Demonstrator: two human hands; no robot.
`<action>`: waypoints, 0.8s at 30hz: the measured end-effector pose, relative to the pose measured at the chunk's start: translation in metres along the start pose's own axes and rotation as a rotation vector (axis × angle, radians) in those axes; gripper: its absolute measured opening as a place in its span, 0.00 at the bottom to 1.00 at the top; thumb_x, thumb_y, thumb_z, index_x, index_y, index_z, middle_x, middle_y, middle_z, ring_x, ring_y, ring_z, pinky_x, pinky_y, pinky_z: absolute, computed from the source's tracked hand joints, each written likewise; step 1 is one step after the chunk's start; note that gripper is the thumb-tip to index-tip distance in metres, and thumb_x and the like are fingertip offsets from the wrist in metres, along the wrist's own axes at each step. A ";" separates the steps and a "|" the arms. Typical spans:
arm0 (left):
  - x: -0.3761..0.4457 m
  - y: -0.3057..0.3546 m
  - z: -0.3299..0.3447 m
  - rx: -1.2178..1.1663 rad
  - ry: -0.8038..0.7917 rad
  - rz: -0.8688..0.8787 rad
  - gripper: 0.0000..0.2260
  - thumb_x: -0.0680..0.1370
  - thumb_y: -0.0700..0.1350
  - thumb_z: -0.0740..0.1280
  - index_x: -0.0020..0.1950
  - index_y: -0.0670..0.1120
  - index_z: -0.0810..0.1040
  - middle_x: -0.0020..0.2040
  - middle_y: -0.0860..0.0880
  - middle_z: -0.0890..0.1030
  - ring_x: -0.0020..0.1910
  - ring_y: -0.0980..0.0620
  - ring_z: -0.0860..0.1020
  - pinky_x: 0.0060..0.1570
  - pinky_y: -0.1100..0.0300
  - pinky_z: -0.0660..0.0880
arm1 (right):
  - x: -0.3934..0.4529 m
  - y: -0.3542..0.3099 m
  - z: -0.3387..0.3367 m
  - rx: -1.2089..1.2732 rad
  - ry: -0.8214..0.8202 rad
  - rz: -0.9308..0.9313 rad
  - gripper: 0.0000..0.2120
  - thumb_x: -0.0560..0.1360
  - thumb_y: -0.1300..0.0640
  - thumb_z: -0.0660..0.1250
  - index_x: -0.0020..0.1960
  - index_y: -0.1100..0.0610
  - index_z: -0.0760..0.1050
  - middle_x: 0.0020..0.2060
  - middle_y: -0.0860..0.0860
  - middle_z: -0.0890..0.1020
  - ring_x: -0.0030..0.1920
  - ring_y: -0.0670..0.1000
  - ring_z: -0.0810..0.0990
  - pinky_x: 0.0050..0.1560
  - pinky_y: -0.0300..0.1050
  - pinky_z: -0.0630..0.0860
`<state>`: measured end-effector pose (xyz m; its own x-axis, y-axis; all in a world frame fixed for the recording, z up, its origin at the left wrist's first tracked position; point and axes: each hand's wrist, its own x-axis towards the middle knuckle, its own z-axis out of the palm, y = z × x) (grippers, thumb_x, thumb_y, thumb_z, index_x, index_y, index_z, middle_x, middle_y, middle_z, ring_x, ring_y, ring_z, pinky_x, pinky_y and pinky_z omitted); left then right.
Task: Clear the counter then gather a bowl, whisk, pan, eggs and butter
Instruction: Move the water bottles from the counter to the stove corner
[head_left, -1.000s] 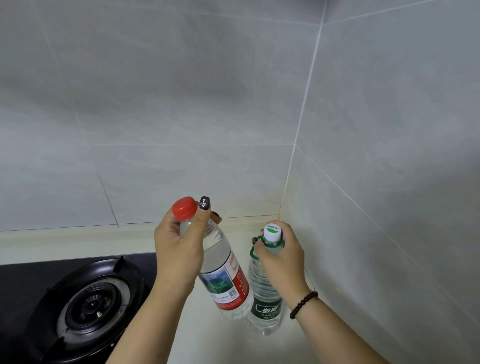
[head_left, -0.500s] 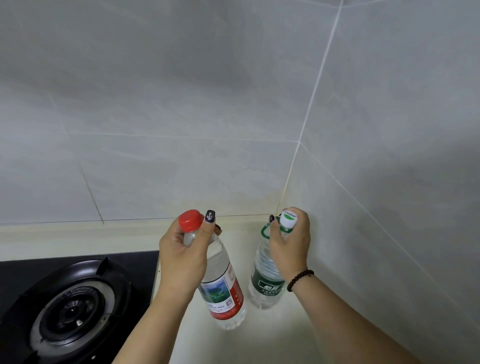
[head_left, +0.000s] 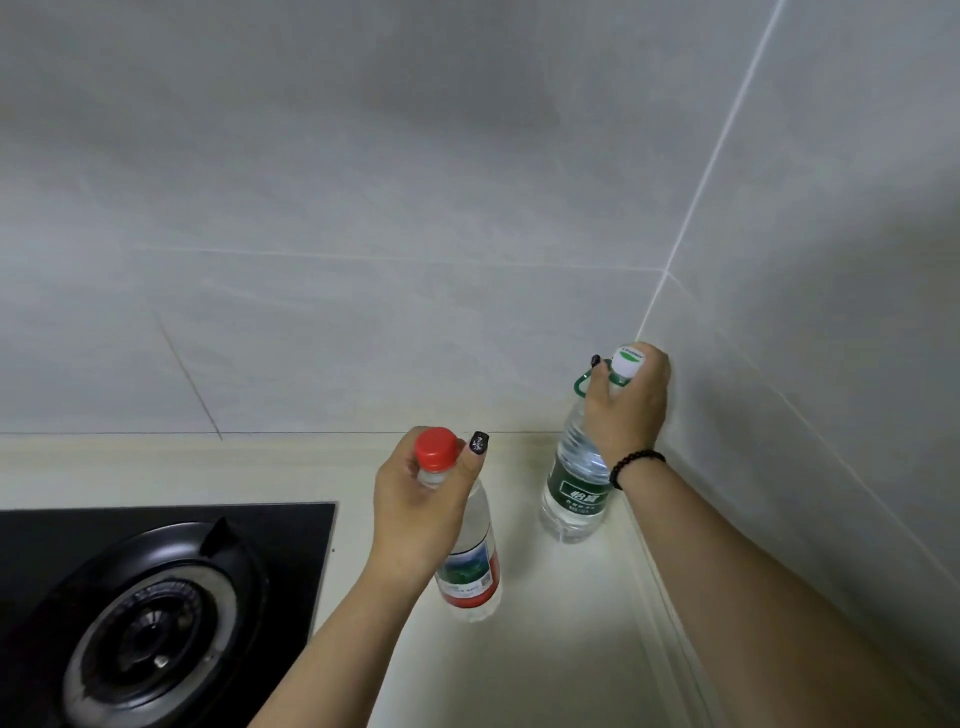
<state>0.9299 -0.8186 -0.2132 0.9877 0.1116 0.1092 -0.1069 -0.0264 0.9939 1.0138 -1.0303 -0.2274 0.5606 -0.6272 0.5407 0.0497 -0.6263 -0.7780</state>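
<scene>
Clear glossy plastic on both bottles: red-capped bottle (head_left: 470, 561) at 6 o'clock, green-labelled bottle (head_left: 574, 483) at 4. Black glossy glass hob (head_left: 291, 525) at 8; matt grey wall tiles (head_left: 363, 208) at 12; smooth cream counter (head_left: 545, 649).

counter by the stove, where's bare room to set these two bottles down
Bare counter lies between the stove and the right wall, nearer than the red-capped bottle; a strip runs behind the stove. The corner is crowded by the green-label bottle and right hand.
</scene>
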 end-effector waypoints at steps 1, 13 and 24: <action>0.001 -0.004 0.004 0.011 0.011 -0.004 0.12 0.73 0.50 0.72 0.43 0.42 0.76 0.36 0.47 0.79 0.33 0.58 0.75 0.37 0.69 0.72 | 0.006 0.001 0.003 -0.007 0.007 -0.021 0.14 0.73 0.60 0.69 0.55 0.63 0.71 0.51 0.58 0.76 0.50 0.57 0.76 0.45 0.34 0.63; 0.042 -0.055 0.076 0.127 -0.089 0.032 0.10 0.76 0.47 0.71 0.42 0.44 0.72 0.36 0.51 0.75 0.34 0.61 0.72 0.37 0.72 0.69 | 0.054 0.027 0.042 -0.063 0.026 -0.143 0.14 0.70 0.56 0.69 0.52 0.63 0.75 0.48 0.58 0.79 0.48 0.59 0.77 0.47 0.39 0.67; 0.049 -0.098 0.116 0.150 -0.368 0.039 0.12 0.75 0.51 0.71 0.47 0.44 0.75 0.41 0.48 0.79 0.41 0.52 0.76 0.42 0.62 0.73 | 0.063 0.038 0.047 0.019 0.017 -0.213 0.14 0.69 0.56 0.65 0.50 0.64 0.74 0.45 0.58 0.78 0.45 0.55 0.76 0.47 0.33 0.65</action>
<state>1.0019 -0.9257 -0.3067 0.9608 -0.2553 0.1077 -0.1545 -0.1712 0.9730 1.0895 -1.0720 -0.2382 0.5215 -0.4894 0.6990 0.1812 -0.7370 -0.6512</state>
